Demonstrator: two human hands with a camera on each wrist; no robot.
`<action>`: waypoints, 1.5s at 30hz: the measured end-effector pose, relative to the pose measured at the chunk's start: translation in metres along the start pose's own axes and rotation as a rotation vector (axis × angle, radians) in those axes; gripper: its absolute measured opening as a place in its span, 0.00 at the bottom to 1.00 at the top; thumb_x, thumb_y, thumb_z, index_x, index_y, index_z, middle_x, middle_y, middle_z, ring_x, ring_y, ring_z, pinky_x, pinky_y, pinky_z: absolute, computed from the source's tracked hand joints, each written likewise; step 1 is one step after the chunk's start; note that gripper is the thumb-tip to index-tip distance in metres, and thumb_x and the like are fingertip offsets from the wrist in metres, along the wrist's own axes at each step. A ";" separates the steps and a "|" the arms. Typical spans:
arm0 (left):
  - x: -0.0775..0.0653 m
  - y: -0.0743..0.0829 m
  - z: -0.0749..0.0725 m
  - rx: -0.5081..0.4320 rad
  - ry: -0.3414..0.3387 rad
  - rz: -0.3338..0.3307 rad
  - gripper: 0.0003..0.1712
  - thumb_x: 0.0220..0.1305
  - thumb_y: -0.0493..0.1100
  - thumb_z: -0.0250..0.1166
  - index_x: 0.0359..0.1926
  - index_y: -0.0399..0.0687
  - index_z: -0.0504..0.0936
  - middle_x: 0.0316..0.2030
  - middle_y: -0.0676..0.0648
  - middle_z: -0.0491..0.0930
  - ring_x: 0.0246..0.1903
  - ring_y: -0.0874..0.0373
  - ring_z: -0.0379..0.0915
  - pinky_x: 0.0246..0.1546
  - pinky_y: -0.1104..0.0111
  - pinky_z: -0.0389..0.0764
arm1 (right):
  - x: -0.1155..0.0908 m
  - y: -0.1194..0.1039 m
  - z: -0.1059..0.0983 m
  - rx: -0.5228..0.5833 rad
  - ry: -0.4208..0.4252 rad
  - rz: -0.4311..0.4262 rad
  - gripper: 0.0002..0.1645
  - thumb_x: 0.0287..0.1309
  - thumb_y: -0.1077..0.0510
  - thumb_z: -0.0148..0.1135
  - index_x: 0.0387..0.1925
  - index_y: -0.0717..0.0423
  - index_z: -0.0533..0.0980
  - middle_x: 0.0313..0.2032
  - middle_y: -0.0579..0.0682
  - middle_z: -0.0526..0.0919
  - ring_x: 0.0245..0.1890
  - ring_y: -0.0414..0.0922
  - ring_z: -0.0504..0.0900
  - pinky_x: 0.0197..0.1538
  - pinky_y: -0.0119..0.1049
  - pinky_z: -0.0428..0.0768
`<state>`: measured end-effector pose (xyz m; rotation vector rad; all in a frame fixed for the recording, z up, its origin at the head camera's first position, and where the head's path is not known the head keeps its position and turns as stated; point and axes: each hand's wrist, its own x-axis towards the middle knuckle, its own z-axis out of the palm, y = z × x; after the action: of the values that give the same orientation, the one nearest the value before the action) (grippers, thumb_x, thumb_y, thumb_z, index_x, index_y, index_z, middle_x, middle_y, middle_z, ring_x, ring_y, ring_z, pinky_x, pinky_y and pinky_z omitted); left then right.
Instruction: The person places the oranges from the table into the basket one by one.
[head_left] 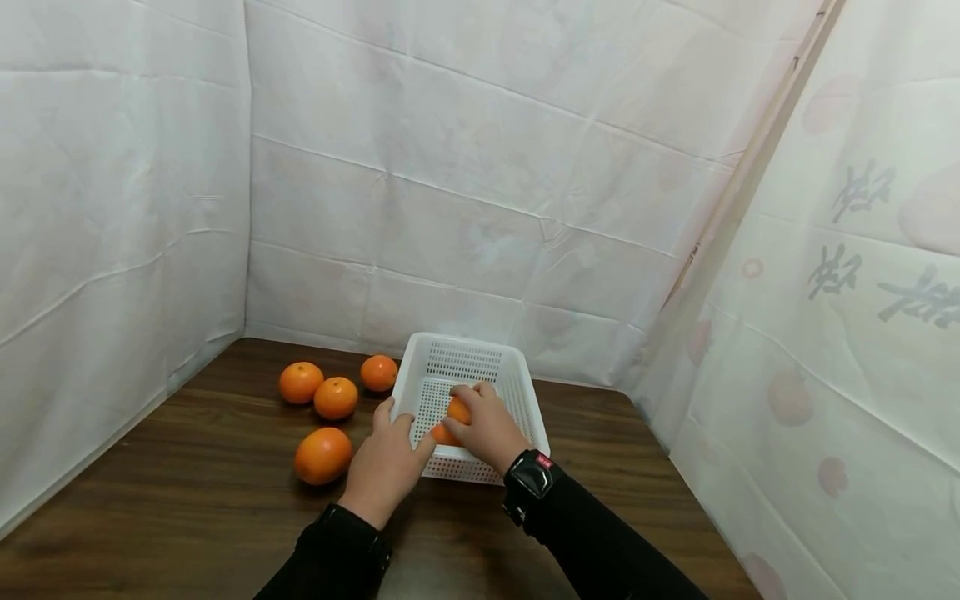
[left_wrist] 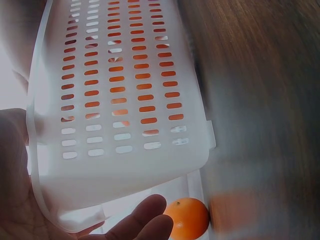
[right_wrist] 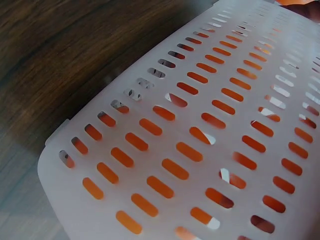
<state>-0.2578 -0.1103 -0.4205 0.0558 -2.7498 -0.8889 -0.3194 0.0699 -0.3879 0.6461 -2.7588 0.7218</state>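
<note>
My left hand [head_left: 388,462] grips the near left corner of a white plastic basket [head_left: 528,400], with its thumb at the rim. In the left wrist view its fingers [left_wrist: 145,215] reach round the outside of the slotted wall [left_wrist: 125,175]. Inside the basket, my right hand [head_left: 489,427] holds an orange [head_left: 458,410] between thumb and fingers. Another orange [head_left: 446,435] lies just below it in the basket, partly covered by the hand. Orange fruit also shows through the slots of the basket wall [right_wrist: 150,165] in the right wrist view.
Left of the basket, several oranges sit on the dark wooden table [head_left: 187,467]: a near orange [head_left: 323,456], two close together farther back, and a far orange [head_left: 378,372] beside the basket. White sheeting [head_left: 450,208] hangs behind and on both sides.
</note>
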 end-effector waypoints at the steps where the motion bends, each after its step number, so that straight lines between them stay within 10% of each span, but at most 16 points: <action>1: 0.000 0.000 0.000 0.000 -0.001 -0.002 0.38 0.75 0.65 0.58 0.70 0.42 0.77 0.81 0.35 0.53 0.45 0.42 0.82 0.41 0.47 0.86 | 0.000 0.000 0.000 -0.004 0.003 0.006 0.28 0.70 0.46 0.69 0.68 0.42 0.77 0.55 0.55 0.75 0.38 0.44 0.77 0.39 0.35 0.80; 18: 0.001 0.000 0.000 0.000 -0.020 -0.020 0.37 0.74 0.64 0.58 0.70 0.43 0.77 0.81 0.36 0.52 0.44 0.41 0.81 0.42 0.47 0.85 | 0.002 0.000 0.004 -0.058 -0.042 0.139 0.29 0.67 0.44 0.71 0.67 0.41 0.79 0.49 0.53 0.73 0.35 0.45 0.77 0.34 0.34 0.77; 45: -0.001 0.002 -0.002 0.007 -0.012 -0.006 0.36 0.74 0.62 0.60 0.70 0.41 0.77 0.81 0.34 0.52 0.45 0.41 0.82 0.43 0.46 0.85 | 0.001 -0.003 0.004 -0.092 -0.071 0.096 0.24 0.66 0.43 0.70 0.62 0.38 0.81 0.48 0.52 0.74 0.34 0.45 0.76 0.32 0.35 0.74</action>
<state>-0.2561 -0.1093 -0.4179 0.0606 -2.7656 -0.8845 -0.3191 0.0653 -0.3896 0.5337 -2.8851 0.5978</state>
